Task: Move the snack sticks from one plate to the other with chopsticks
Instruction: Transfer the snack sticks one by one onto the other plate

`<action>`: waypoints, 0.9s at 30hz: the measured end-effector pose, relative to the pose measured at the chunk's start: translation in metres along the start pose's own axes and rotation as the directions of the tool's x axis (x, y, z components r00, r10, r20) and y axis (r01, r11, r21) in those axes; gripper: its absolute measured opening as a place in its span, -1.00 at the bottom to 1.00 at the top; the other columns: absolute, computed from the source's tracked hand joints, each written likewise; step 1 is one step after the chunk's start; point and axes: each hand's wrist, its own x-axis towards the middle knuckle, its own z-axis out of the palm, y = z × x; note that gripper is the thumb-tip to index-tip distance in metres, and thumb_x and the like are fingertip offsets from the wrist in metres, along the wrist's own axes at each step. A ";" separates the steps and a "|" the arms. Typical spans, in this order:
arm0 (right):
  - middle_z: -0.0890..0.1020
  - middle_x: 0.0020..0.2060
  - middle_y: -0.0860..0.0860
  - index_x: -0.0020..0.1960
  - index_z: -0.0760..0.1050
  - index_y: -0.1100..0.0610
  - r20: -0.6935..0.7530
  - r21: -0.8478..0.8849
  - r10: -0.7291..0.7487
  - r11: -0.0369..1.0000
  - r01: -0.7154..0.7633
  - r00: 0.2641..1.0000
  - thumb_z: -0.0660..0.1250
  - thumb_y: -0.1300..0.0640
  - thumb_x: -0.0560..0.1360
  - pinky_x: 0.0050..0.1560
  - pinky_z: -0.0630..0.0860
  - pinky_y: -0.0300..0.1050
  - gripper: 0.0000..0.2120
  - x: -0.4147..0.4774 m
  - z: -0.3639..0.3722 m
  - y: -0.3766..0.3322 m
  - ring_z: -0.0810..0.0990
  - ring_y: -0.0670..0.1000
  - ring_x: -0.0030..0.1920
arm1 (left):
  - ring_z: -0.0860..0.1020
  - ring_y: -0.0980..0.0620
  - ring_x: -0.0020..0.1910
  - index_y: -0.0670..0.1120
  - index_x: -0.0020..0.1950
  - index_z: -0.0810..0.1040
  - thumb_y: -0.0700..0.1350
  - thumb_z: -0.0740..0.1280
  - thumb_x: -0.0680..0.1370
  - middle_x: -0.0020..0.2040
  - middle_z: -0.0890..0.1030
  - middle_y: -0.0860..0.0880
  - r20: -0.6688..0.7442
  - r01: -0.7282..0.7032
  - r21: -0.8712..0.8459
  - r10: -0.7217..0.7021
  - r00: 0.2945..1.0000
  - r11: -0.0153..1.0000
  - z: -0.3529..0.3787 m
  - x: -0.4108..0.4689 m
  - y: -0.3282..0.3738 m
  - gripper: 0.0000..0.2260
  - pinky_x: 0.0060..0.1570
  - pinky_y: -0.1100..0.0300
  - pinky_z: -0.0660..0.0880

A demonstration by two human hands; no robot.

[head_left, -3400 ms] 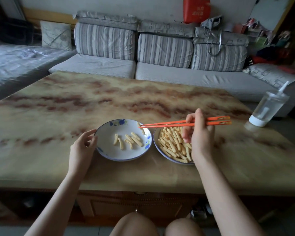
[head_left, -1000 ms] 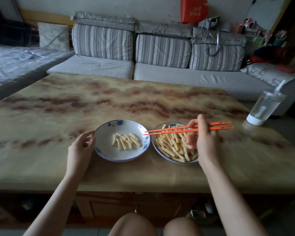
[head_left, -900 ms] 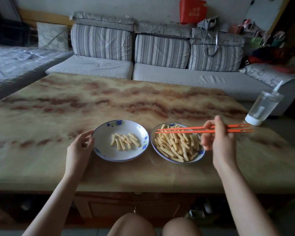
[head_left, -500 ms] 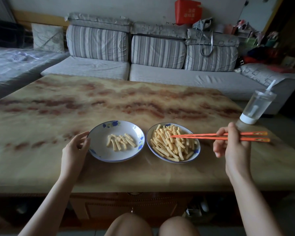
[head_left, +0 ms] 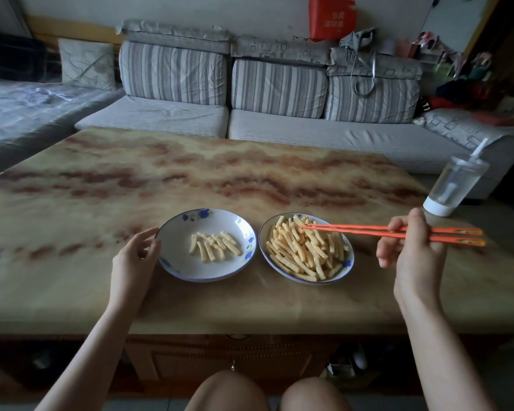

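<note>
Two white plates with blue flowers stand side by side near the table's front edge. The left plate (head_left: 175, 264) holds several yellow snack sticks (head_left: 214, 246). The right plate (head_left: 349, 264) carries a full heap of snack sticks (head_left: 304, 251). My right hand (head_left: 411, 252), to the right of that plate, grips orange chopsticks (head_left: 353, 231). Their tips lie over the heap's far side, with no stick visibly between them. My left hand (head_left: 134, 258) rests against the left plate's left rim, fingers loosely curved.
A marbled table top (head_left: 190, 173) stretches back to a grey striped sofa (head_left: 279, 93). A clear lidded cup with a straw (head_left: 454, 185) stands at the right edge, behind my right hand. My knees show below the front edge.
My right hand has drawn back to the right, off the full plate. The chopstick tips went from the plates' gap to the heap's far side. My left hand stays at the left plate.
</note>
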 end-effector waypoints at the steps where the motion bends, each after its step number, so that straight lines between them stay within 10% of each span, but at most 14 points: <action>1: 0.40 -0.62 -0.09 -0.31 0.34 0.14 -0.011 0.019 -0.003 1.000 0.003 1.000 0.07 0.08 0.65 -0.63 0.19 -0.30 -0.63 -0.001 0.003 -0.003 0.38 -0.09 -0.64 | 0.58 0.02 -0.09 -0.01 0.26 0.57 -0.13 0.29 0.58 0.02 0.66 -0.09 0.001 -0.002 0.001 0.002 1.000 1.000 0.000 0.000 0.000 -0.73 -0.14 0.16 0.39; 18: 0.40 -0.67 0.07 -0.33 0.43 0.22 0.426 -0.035 0.178 0.983 -0.181 0.887 0.08 0.06 0.65 -0.64 0.20 -0.29 -0.56 -0.061 0.092 0.032 0.32 -0.02 -0.69 | 0.57 0.06 -0.12 -0.01 0.25 0.58 -0.12 0.30 0.57 -0.02 0.66 -0.06 -0.003 -0.004 -0.012 0.004 1.000 1.000 0.000 0.001 -0.002 -0.75 -0.19 0.27 0.39; 27: 0.43 -0.68 0.03 -0.30 0.40 0.19 0.186 0.044 0.198 0.977 -0.209 0.962 0.09 0.03 0.64 -0.65 0.21 -0.37 -0.60 -0.020 0.045 0.015 0.34 -0.06 -0.70 | 0.58 0.01 -0.09 -0.02 0.24 0.58 -0.12 0.30 0.57 -0.01 0.66 -0.08 -0.007 -0.007 -0.012 0.007 1.000 1.000 0.001 0.001 -0.002 -0.75 -0.12 0.16 0.38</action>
